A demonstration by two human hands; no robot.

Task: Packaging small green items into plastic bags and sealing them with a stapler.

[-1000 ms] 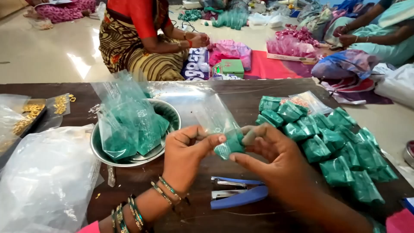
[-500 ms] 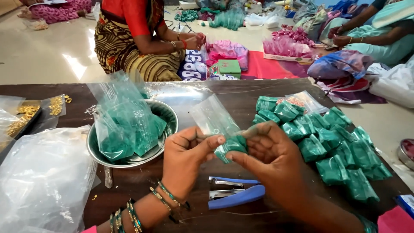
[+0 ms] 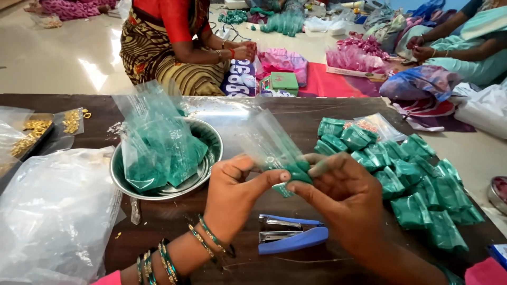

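Both hands meet mid-frame over a dark wooden bench (image 3: 327,113): left hand (image 3: 232,195) and right hand (image 3: 343,195) each pinch the same small clear packet (image 3: 277,153), green-filled at its lower end, held just above the bench surface. Fingertips of both hands touch at the packet's green end; clear top sticks up and to the far left. Blue stapler (image 3: 292,237) lies flat on the bench just near of the hands, not touched. Left of the hands: steel bowl (image 3: 208,142) holding a large clear bag of green beads (image 3: 156,148). Near left: big empty-looking clear plastic bag (image 3: 53,211) on the bench. Far left edge: small bags with gold pieces (image 3: 39,129). Right side: pile of folded green packets (image 3: 406,179), spreading toward the right edge of the bench. Beyond the bench: pale tiled floor (image 3: 58,58), shiny with glare. Person in red top and patterned skirt (image 3: 169,42) sits on the floor, far centre-left; pink bundles (image 3: 359,55) and a green box (image 3: 284,81) beside them. Another seated person in light green (image 3: 465,42) far right.
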